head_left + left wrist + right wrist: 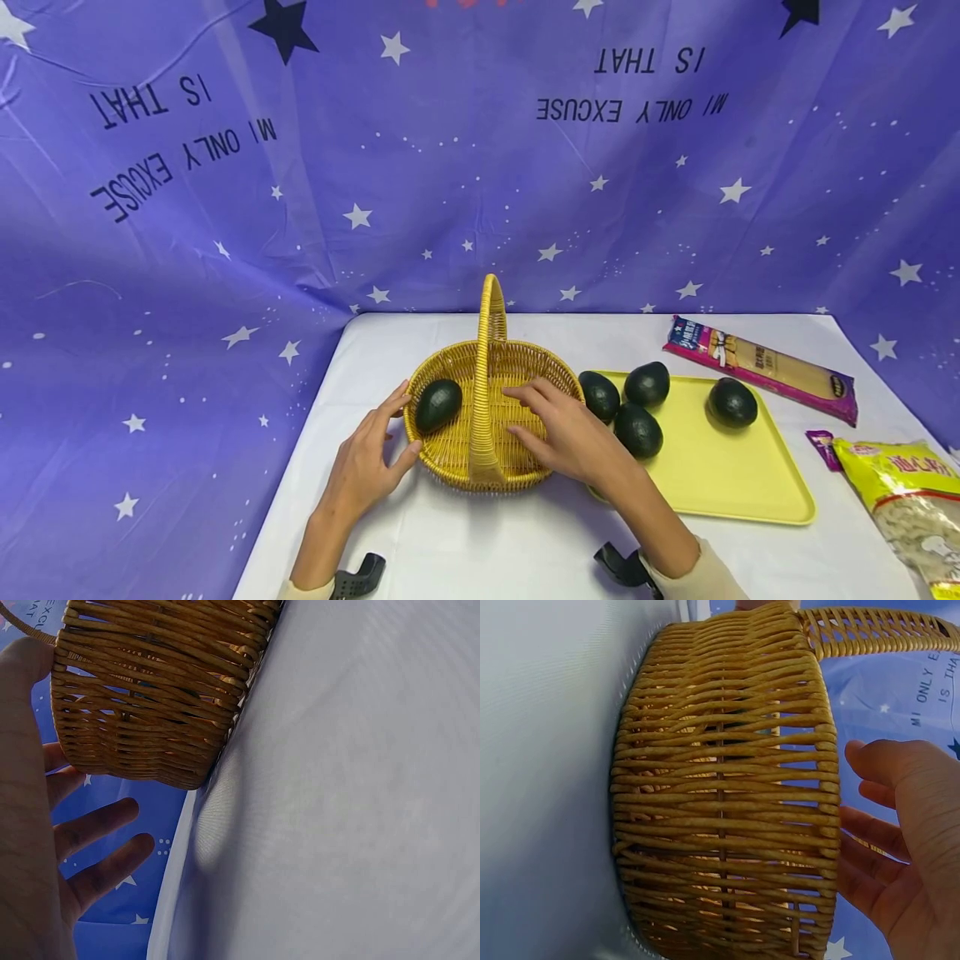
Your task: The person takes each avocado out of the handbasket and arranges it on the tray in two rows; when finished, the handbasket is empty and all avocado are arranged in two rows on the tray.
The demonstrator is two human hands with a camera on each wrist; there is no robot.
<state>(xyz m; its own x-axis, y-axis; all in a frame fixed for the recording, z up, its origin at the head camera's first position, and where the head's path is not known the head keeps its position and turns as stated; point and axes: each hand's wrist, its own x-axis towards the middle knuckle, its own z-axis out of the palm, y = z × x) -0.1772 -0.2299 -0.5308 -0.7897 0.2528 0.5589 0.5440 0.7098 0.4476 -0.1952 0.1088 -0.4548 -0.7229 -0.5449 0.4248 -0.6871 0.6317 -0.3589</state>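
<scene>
A yellow wicker basket (450,479) with a tall arched handle (483,400) stands on the white table. One dark green avocado (438,406) lies inside, at the left end. My left hand (363,462) rests on the basket's left rim with thumb and fingertips; in the left wrist view, its other fingers (112,870) stretch out loosely beside the weave. Over the right half of the basket, my right hand (573,433) hovers with fingers parted and nothing in it. The right wrist view has this hand (922,825) just past the rim.
Right of the basket sits a yellow tray (720,475) bearing several avocados, among them a lone one (732,403) toward the right. Behind it lies a long pink-edged noodle pack (765,367). A yellow printed food bag (907,500) lies at the table's right edge, beside a small purple packet (824,450).
</scene>
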